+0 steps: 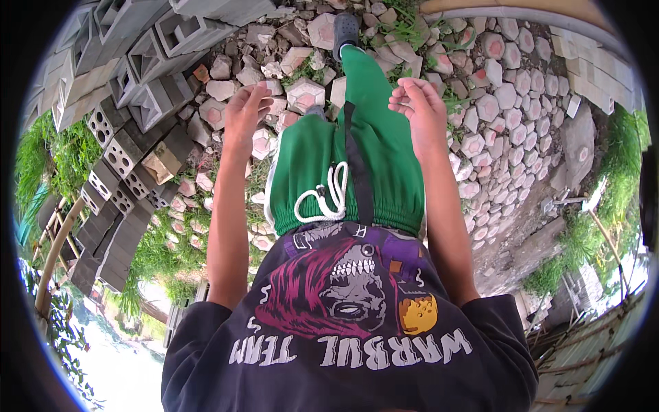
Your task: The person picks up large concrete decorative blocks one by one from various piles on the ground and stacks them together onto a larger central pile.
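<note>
Here, bare left hand (246,115) and bare right hand (421,108), upper centre, loosely curled, empty, flank green cloth trousers (384,141), perhaps for balance; grey hollow concrete blocks (163,101), upper left, presumably stacked for storage.

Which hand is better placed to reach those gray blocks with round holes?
Probably the left hand: it is nearer the gray blocks with round holes, on the same side of the body, and appears empty. The right hand also appears empty, but is farther off, across the green trousers.
</note>
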A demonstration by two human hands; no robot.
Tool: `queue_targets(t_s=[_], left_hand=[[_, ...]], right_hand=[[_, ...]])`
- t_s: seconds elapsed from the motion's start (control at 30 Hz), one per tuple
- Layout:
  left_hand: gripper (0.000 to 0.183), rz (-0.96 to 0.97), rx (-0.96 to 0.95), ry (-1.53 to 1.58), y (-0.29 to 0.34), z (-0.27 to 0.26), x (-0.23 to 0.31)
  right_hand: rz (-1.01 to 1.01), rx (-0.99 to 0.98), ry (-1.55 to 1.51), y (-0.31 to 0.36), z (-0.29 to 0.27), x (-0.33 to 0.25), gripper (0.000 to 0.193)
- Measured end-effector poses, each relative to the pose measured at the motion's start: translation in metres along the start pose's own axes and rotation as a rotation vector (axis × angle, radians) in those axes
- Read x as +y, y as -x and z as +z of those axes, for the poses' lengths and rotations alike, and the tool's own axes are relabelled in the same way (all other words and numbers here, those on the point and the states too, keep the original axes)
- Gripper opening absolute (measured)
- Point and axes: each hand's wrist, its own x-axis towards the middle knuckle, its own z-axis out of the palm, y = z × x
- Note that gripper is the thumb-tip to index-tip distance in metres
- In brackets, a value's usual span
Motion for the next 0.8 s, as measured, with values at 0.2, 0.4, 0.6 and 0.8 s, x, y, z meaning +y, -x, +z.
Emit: queue_targets(t_s=[0.2, 0.4, 0.6, 0.8], left_hand=[[0.063, 0.188, 0.210, 0.185, -0.187, -0.002, 0.133], [0.061, 0.267, 0.333, 0.154, -0.281, 0.018, 0.244], [0.044, 0.161, 0.333, -0.129, -0.351, 0.020, 0.255], [0.055, 0.064, 0.256, -0.344, -0.376, 0.000, 0.274]], right_hand=[[0.013, -0.117, 0.336, -0.178, 0.058, -0.080, 0.024], [-0.296, -0.361, 0.580, -0.323, 0.168, -0.163, 0.042], [-0.448, -0.289, 0.877, -0.399, 0.265, -0.170, 0.058], [-0.193, -0.274, 0.944, -0.425, 0.314, -0.167, 0.059]])
